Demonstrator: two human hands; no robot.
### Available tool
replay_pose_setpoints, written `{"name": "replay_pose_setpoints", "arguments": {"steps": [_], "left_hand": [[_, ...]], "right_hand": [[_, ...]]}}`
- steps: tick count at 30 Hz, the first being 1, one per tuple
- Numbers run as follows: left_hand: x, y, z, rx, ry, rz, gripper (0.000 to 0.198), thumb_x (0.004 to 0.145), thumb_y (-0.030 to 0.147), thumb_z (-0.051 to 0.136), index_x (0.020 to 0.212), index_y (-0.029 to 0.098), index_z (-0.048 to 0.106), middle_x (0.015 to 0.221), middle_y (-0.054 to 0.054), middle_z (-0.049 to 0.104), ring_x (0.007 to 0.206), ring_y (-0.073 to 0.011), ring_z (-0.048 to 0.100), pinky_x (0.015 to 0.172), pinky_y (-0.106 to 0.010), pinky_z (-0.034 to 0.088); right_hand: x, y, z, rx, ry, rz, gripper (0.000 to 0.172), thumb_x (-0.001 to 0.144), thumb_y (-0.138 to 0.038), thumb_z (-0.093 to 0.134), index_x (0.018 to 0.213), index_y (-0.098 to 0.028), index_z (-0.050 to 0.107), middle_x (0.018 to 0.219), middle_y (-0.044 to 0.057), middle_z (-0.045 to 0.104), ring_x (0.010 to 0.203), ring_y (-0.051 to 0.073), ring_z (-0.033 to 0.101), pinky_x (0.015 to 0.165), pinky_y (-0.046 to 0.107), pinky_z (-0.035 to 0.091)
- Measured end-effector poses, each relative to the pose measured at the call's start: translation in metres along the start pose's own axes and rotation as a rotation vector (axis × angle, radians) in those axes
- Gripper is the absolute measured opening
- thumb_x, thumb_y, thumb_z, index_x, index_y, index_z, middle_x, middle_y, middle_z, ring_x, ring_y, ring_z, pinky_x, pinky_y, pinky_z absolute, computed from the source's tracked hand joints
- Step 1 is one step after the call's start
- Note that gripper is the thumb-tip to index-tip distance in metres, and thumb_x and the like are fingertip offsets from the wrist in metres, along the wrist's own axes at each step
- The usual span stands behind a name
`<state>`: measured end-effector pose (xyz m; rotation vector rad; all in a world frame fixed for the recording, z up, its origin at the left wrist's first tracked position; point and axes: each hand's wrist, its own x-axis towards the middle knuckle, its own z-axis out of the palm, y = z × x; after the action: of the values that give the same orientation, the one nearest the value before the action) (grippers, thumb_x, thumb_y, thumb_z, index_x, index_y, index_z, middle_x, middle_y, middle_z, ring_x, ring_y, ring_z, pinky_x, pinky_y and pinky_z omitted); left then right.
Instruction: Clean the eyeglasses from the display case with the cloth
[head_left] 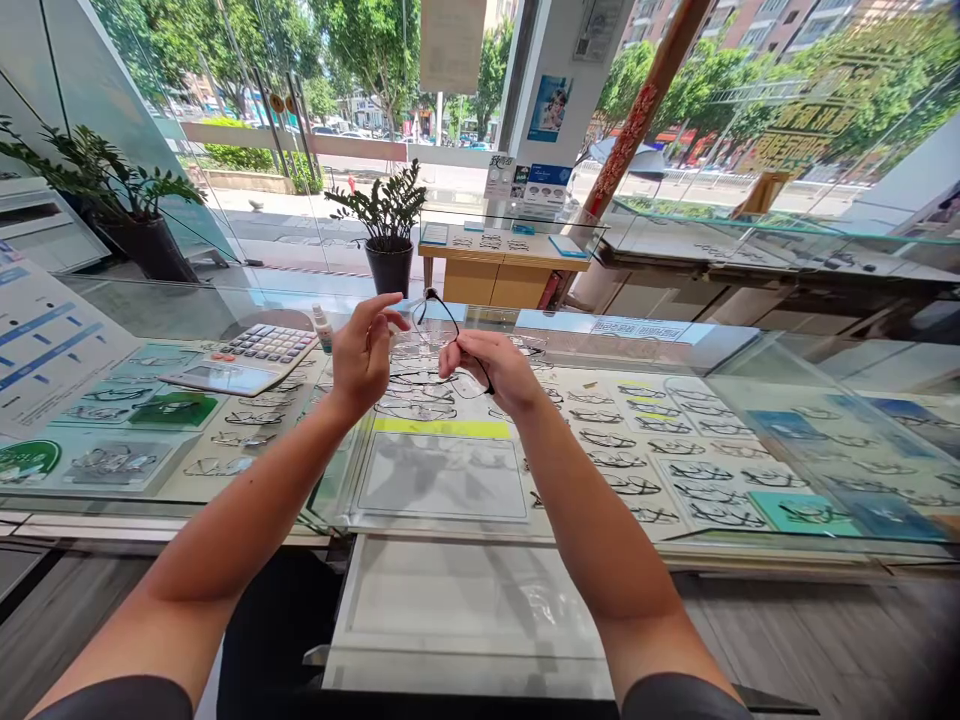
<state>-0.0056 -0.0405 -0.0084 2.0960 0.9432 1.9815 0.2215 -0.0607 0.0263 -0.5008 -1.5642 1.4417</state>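
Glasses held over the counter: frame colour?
Black, thin frame on the glasses, pinched in the right hand; head view shows it best.

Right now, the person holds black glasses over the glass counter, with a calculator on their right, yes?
No: the head view shows the calculator on their left. The right hand does hold the black glasses over the glass counter.
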Motion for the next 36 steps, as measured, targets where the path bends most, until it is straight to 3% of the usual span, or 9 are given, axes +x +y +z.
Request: {"name": "replay_pose_setpoints", "arguments": {"steps": [3, 6, 9, 13, 21, 26, 31, 36], "left_hand": [[0.001, -0.003, -0.002, 0.076, -0.02, 0.086, 0.052, 0.119, 0.058, 0.044, 0.147, 0.024, 0.071, 0.1, -0.005, 0.076, 0.063, -0.0121, 0.058, 0.066, -0.03, 0.051], [0.004, -0.005, -0.004, 0.193, -0.042, 0.213, 0.08, 0.107, 0.083, 0.05, 0.156, 0.022, 0.068, 0.132, -0.016, 0.073, 0.096, -0.0217, 0.073, 0.083, -0.037, 0.06], [0.005, -0.003, -0.006, 0.281, -0.117, 0.259, 0.095, 0.096, 0.091, 0.06, 0.161, 0.023, 0.064, 0.148, -0.02, 0.069, 0.122, -0.0309, 0.072, 0.1, -0.044, 0.062], [0.005, -0.001, -0.008, 0.277, -0.209, 0.237, 0.089, 0.097, 0.085, 0.067, 0.161, 0.024, 0.064, 0.147, -0.019, 0.072, 0.119, -0.03, 0.073, 0.105, -0.046, 0.062], [0.006, 0.001, -0.008, 0.301, -0.182, 0.234, 0.086, 0.09, 0.082, 0.079, 0.154, 0.024, 0.07, 0.139, -0.016, 0.075, 0.116, -0.0299, 0.075, 0.104, -0.046, 0.065], [0.006, -0.001, -0.008, 0.294, -0.177, 0.282, 0.084, 0.091, 0.079, 0.081, 0.154, 0.024, 0.07, 0.139, -0.016, 0.076, 0.122, -0.0325, 0.075, 0.104, -0.047, 0.066], [0.005, -0.003, -0.008, 0.314, -0.091, 0.307, 0.082, 0.091, 0.078, 0.082, 0.153, 0.026, 0.07, 0.137, -0.016, 0.077, 0.116, -0.031, 0.076, 0.101, -0.047, 0.066], [0.006, -0.004, -0.007, 0.32, -0.019, 0.21, 0.088, 0.091, 0.09, 0.071, 0.148, 0.022, 0.072, 0.134, -0.016, 0.078, 0.105, -0.0273, 0.075, 0.091, -0.044, 0.066]], "right_hand": [[0.0, -0.002, -0.001, -0.011, -0.045, 0.042, 0.044, 0.094, -0.058, 0.079, 0.074, -0.02, 0.074, 0.077, 0.006, 0.075, 0.08, 0.02, 0.07, 0.081, 0.033, 0.054], [0.001, -0.001, -0.002, -0.039, -0.055, 0.032, 0.044, 0.096, -0.058, 0.077, 0.073, -0.02, 0.074, 0.076, 0.005, 0.076, 0.08, 0.019, 0.07, 0.082, 0.032, 0.053], [0.002, 0.001, -0.005, -0.065, -0.084, 0.036, 0.045, 0.097, -0.057, 0.076, 0.072, -0.02, 0.074, 0.076, 0.005, 0.075, 0.08, 0.019, 0.071, 0.084, 0.033, 0.053], [0.003, 0.003, -0.01, -0.105, -0.097, 0.045, 0.045, 0.098, -0.057, 0.073, 0.072, -0.021, 0.072, 0.076, 0.005, 0.075, 0.081, 0.02, 0.07, 0.085, 0.034, 0.053], [0.003, 0.003, -0.012, -0.163, -0.103, 0.042, 0.045, 0.098, -0.055, 0.073, 0.07, -0.02, 0.077, 0.075, 0.005, 0.078, 0.08, 0.02, 0.071, 0.088, 0.035, 0.053], [0.007, 0.009, -0.01, -0.111, 0.086, 0.035, 0.055, 0.092, -0.072, 0.077, 0.074, -0.02, 0.076, 0.076, 0.006, 0.078, 0.078, 0.02, 0.072, 0.082, 0.035, 0.056], [0.012, 0.013, -0.019, -0.063, 0.465, -0.089, 0.028, 0.093, -0.051, 0.081, 0.091, -0.024, 0.074, 0.07, -0.003, 0.067, 0.068, 0.013, 0.06, 0.068, 0.028, 0.048], [0.016, 0.017, -0.028, -0.048, 0.582, -0.074, 0.019, 0.1, -0.043, 0.074, 0.098, -0.025, 0.068, 0.065, -0.007, 0.055, 0.062, 0.012, 0.049, 0.064, 0.026, 0.044]]}}
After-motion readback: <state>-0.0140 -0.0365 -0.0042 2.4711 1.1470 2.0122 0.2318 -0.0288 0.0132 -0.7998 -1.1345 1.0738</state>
